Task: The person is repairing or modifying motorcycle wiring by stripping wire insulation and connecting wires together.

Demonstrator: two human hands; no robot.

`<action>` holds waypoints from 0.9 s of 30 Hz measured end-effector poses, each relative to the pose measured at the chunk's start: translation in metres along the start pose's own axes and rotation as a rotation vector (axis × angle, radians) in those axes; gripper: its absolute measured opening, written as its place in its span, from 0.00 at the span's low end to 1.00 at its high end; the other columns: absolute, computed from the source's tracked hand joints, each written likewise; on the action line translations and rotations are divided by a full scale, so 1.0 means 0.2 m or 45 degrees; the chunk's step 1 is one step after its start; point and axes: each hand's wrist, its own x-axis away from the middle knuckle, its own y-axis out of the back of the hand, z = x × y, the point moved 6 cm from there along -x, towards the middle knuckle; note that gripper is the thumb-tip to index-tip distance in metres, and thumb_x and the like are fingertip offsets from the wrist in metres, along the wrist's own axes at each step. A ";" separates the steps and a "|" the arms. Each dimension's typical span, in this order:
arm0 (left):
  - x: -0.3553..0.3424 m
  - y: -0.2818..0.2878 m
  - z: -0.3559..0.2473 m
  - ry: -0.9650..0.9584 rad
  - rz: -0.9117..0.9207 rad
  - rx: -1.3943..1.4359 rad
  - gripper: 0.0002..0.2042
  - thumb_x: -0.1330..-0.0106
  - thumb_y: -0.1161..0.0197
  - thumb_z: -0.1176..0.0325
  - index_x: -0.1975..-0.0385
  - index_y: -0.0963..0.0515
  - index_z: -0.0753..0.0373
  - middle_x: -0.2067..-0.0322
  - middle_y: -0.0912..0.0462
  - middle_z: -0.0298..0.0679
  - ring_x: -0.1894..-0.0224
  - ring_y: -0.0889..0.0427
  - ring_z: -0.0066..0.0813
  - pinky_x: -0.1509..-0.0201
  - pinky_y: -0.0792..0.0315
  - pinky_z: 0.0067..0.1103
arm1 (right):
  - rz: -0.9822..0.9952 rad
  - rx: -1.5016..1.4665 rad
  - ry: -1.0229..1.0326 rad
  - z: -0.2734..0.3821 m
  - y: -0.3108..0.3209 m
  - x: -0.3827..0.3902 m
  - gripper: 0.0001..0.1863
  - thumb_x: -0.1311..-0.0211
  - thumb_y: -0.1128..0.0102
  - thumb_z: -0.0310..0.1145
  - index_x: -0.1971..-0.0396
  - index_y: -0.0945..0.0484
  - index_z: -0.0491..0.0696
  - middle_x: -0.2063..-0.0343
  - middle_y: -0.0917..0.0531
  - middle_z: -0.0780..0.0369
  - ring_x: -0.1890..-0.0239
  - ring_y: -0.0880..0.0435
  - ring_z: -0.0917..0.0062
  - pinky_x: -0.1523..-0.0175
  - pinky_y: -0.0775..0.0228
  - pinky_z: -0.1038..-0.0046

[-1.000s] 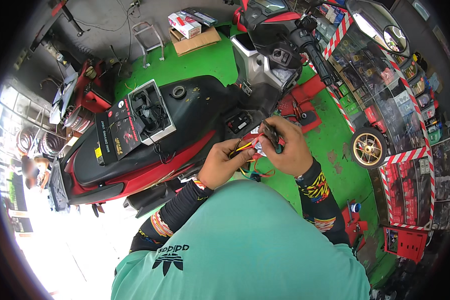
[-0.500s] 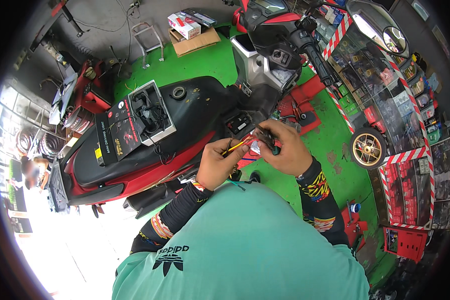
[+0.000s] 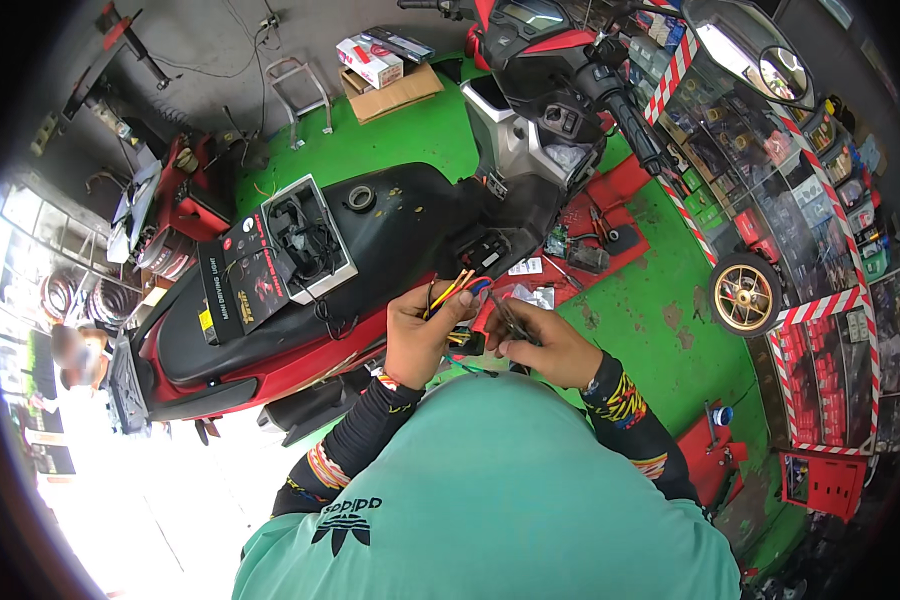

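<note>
My left hand [image 3: 418, 335] is closed around a bundle of thin coloured wires [image 3: 458, 290], with yellow, red and blue ends standing up past the fingers. My right hand [image 3: 555, 345] grips dark pliers [image 3: 515, 322] just to the right of the bundle, near some red wire. A black connector or fitting hangs between the hands, partly hidden. Behind them is a red and black scooter [image 3: 395, 210] with a small open compartment [image 3: 488, 250] below the front of its seat. An open box [image 3: 315, 240] of black cables and parts lies on the seat.
Red tool trays [image 3: 610, 265] with scattered tools lie on the green floor. Display cabinets [image 3: 810, 260] and a gold-rimmed wheel [image 3: 745, 292] stand at the right. Cardboard boxes [image 3: 390, 90] sit by the back wall. A blurred person [image 3: 80, 355] is at the far left.
My hands have moved lower and slightly left. The yellow and red wire ends now point upward from my left hand, and the pliers have shifted down, uncovering more of the red tray.
</note>
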 end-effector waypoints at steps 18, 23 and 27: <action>0.03 -0.07 -0.09 -0.167 0.171 -0.216 0.06 0.38 0.28 0.74 0.65 0.14 0.70 0.60 0.18 0.38 0.63 0.23 0.20 0.61 0.30 0.17 | 0.149 -0.531 -0.166 0.06 -0.04 -0.04 0.21 0.36 0.47 0.25 0.43 0.30 0.42 0.62 0.18 0.62 0.57 0.18 0.77 0.49 0.26 0.71; 0.03 -0.08 -0.09 -0.114 0.178 -0.211 0.05 0.39 0.28 0.77 0.66 0.14 0.71 0.58 0.21 0.39 0.60 0.23 0.21 0.58 0.30 0.18 | 0.088 -0.467 -0.180 0.02 -0.04 -0.05 0.21 0.36 0.45 0.27 0.44 0.30 0.41 0.62 0.18 0.62 0.58 0.18 0.78 0.50 0.27 0.73; 0.03 -0.07 -0.08 -0.196 0.205 -0.317 0.05 0.40 0.28 0.77 0.66 0.14 0.70 0.58 0.21 0.39 0.60 0.24 0.21 0.58 0.30 0.18 | 0.058 -0.458 -0.144 0.03 -0.02 -0.05 0.22 0.37 0.44 0.27 0.42 0.30 0.41 0.64 0.21 0.64 0.62 0.21 0.81 0.55 0.28 0.76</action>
